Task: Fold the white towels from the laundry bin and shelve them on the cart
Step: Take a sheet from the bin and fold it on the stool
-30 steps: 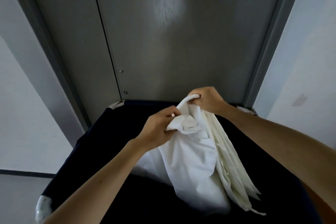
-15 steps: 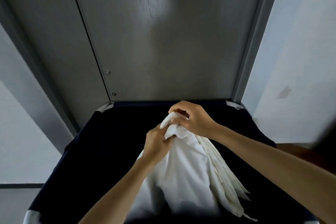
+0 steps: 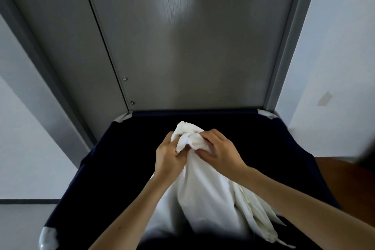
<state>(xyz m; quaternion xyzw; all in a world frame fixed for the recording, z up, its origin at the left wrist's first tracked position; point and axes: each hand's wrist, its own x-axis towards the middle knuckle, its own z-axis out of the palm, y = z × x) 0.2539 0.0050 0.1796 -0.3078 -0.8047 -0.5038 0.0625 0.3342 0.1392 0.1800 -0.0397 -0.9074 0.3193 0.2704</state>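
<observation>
A white towel (image 3: 205,195) hangs bunched over the dark navy laundry bin (image 3: 121,158). My left hand (image 3: 169,157) grips its gathered top from the left. My right hand (image 3: 220,151) grips the same bunch from the right, the two hands almost touching. The towel's lower folds trail down to the right, and its bottom end is lost in the bin's shadow. The cart is not in view.
A grey door (image 3: 182,46) in a grey frame stands right behind the bin. White walls (image 3: 334,57) flank it on both sides. A brown surface (image 3: 345,178) shows at the right, beside the bin.
My hands have drawn together on the towel's top, the right one coming down and toward the left. The view has shifted, so the bin sits lower and more centred.
</observation>
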